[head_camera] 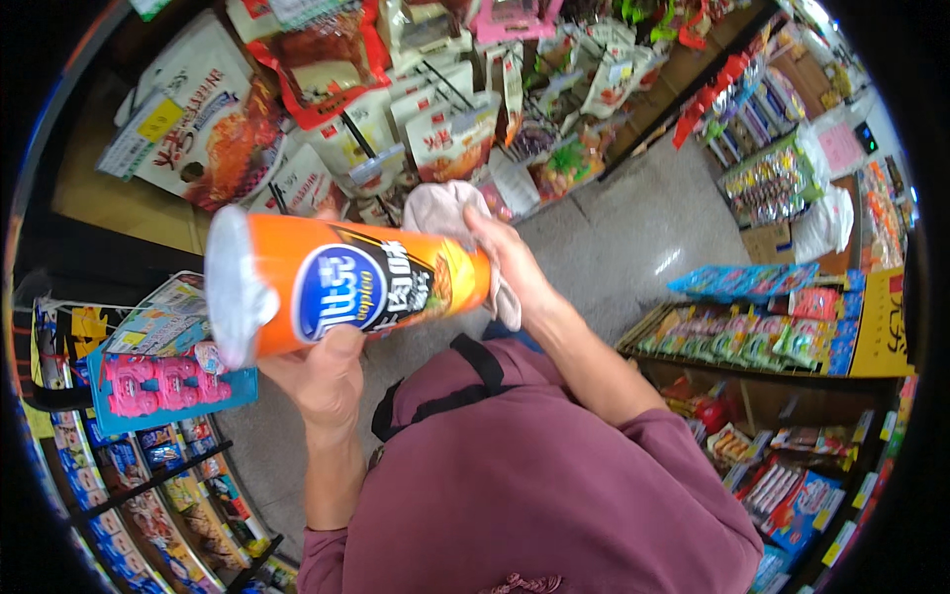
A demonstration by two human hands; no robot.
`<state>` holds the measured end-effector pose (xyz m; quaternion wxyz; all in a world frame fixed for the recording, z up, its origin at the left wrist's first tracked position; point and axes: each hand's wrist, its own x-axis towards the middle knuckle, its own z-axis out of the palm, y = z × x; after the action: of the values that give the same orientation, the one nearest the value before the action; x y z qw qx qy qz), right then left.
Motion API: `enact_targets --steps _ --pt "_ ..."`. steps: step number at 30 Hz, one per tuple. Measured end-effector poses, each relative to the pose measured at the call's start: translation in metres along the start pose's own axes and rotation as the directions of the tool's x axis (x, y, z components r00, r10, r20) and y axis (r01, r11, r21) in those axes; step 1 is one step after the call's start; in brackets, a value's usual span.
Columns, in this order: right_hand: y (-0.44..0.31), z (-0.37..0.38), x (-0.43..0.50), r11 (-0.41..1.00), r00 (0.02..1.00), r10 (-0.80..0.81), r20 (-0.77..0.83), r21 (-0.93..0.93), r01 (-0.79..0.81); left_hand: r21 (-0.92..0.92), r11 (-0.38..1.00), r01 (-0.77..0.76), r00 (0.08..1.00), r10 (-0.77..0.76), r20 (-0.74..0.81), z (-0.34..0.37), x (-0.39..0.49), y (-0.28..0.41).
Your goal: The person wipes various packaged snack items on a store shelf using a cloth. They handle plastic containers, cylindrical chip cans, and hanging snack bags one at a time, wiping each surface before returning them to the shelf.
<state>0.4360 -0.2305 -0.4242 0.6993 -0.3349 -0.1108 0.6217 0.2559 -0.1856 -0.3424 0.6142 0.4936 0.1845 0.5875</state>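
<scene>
An orange snack canister with a blue oval logo lies almost level in front of my chest. Its clear plastic lid faces left. My left hand grips it from below near the lid end, thumb on the printed side. At the other end, my right hand presses a pale pinkish cloth against the canister's base. Part of that cloth hangs down below the wrist side of the base. The fingers of both hands are partly hidden behind the canister and the cloth.
Bagged snacks hang from hooks ahead. A blue card of pink toys juts out at left above shelves of small packets. A rack of green packets stands at right. Grey floor runs between the shelves.
</scene>
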Motion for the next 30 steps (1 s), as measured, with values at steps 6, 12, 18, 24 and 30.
enact_targets --steps 6,12,18,24,30 --pt "0.008 -0.009 -0.002 0.907 0.984 0.133 0.12 0.386 -0.17 0.255 0.962 -0.099 0.986 0.061 0.152 0.0 -0.012 -0.015" --pt "-0.024 -0.034 -0.014 0.981 0.99 -0.115 -0.087 0.148 0.127 0.407 0.914 -0.005 0.955 -0.116 0.271 -0.009 -0.02 -0.026" --pt "-0.022 -0.042 -0.018 0.923 0.935 -0.316 -0.16 0.178 0.343 0.312 0.94 0.139 0.958 -0.208 0.199 0.003 -0.015 -0.037" --pt "-0.009 -0.025 -0.018 0.927 0.948 -0.259 -0.185 0.228 0.298 0.207 0.97 0.127 0.983 -0.151 0.107 0.016 -0.015 -0.044" --pt "-0.02 -0.038 -0.016 0.981 0.979 -0.188 -0.076 0.036 0.191 0.187 0.963 0.194 0.981 -0.19 -0.042 0.008 -0.015 -0.042"
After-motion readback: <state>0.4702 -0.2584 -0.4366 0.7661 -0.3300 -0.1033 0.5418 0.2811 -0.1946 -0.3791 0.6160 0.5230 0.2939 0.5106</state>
